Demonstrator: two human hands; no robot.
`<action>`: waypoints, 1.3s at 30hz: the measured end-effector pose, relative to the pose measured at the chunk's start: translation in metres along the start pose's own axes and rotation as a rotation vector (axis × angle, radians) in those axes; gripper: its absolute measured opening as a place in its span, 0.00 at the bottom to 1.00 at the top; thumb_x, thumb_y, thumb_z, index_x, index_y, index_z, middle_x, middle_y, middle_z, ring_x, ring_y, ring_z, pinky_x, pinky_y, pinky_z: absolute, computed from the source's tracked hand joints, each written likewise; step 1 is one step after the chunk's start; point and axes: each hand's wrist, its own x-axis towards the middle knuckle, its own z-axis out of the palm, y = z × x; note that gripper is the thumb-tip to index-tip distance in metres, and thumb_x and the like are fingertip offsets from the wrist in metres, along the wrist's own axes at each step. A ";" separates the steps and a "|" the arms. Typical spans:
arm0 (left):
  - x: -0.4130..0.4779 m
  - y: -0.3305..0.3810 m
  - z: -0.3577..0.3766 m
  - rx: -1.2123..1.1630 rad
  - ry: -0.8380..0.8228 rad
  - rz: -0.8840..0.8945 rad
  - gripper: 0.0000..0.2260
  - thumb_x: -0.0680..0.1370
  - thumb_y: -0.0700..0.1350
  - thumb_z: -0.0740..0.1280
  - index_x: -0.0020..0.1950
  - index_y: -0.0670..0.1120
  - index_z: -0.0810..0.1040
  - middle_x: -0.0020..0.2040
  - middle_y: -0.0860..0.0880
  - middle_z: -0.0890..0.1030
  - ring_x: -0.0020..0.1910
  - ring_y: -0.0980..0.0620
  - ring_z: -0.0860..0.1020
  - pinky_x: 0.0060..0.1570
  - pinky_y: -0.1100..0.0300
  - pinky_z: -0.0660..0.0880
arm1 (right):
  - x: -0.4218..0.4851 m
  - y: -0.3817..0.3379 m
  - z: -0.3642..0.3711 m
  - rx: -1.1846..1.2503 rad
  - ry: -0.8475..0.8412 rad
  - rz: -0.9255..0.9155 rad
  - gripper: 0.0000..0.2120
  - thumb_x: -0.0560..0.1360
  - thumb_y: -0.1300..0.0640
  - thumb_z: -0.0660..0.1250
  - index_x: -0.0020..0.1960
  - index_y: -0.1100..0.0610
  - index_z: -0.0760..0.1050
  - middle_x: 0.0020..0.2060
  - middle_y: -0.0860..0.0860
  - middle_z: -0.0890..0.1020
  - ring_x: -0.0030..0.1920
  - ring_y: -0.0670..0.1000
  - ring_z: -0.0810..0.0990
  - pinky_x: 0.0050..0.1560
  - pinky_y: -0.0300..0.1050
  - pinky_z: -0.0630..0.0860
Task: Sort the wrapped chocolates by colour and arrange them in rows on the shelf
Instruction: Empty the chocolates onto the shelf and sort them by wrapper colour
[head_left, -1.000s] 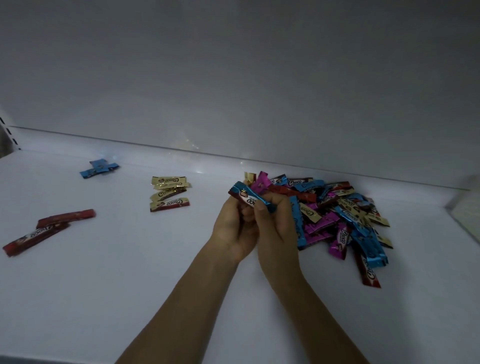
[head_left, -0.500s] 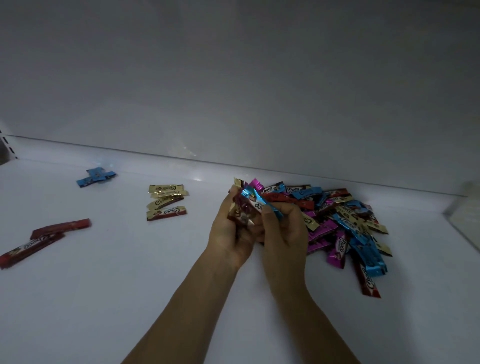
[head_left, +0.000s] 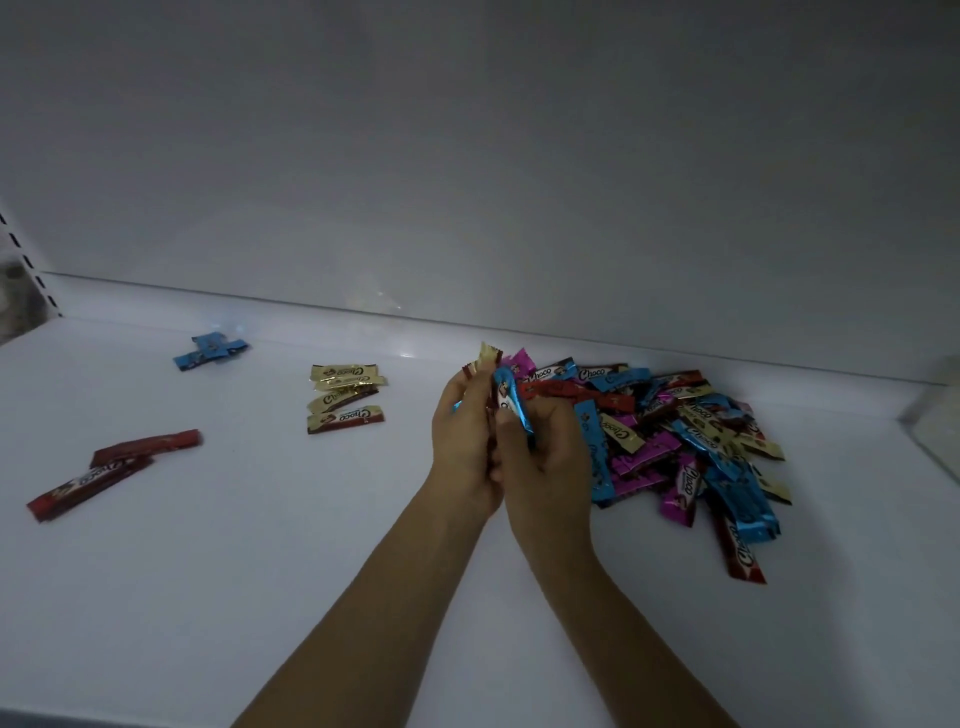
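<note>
At the middle of the shelf (head_left: 208, 597), just left of the mixed pile (head_left: 685, 441): left hand (head_left: 467, 441) grips a small bunch (head_left: 483, 361) of chocolates, right hand (head_left: 545, 457) pinches a blue chocolate (head_left: 511, 402). Sorting step, early on. Next, probably: carry it to the blue group (head_left: 210, 352) near the back-left corner and lay it parallel.

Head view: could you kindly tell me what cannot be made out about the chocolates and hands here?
In the head view:
- Count of the bundle in the left hand: hidden by that hand and the right hand, which pinches a blue chocolate.
- Lower layers of the mixed pile: covered by top wrappers.
- Count of the blue group: too small and dim.
- The pale object at right: cut off by the frame edge.
</note>
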 end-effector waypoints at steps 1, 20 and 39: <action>-0.002 0.002 0.001 0.042 0.028 0.056 0.11 0.78 0.52 0.68 0.51 0.45 0.76 0.33 0.47 0.78 0.32 0.48 0.70 0.37 0.56 0.65 | 0.001 -0.001 0.002 -0.023 -0.018 0.002 0.08 0.79 0.57 0.63 0.41 0.52 0.69 0.31 0.53 0.76 0.32 0.53 0.77 0.34 0.46 0.75; -0.120 0.142 -0.147 0.606 0.469 0.683 0.07 0.80 0.51 0.64 0.53 0.49 0.75 0.34 0.49 0.76 0.23 0.59 0.69 0.21 0.66 0.66 | -0.048 -0.057 0.094 0.049 -0.610 0.117 0.07 0.81 0.60 0.58 0.54 0.52 0.74 0.38 0.48 0.80 0.27 0.40 0.74 0.30 0.32 0.71; -0.117 0.162 -0.210 0.698 0.525 0.729 0.03 0.79 0.52 0.64 0.51 0.57 0.76 0.46 0.57 0.81 0.47 0.58 0.80 0.44 0.62 0.78 | 0.036 -0.043 0.256 -0.783 -0.539 -0.124 0.13 0.80 0.57 0.55 0.52 0.54 0.79 0.46 0.52 0.81 0.47 0.54 0.75 0.52 0.48 0.60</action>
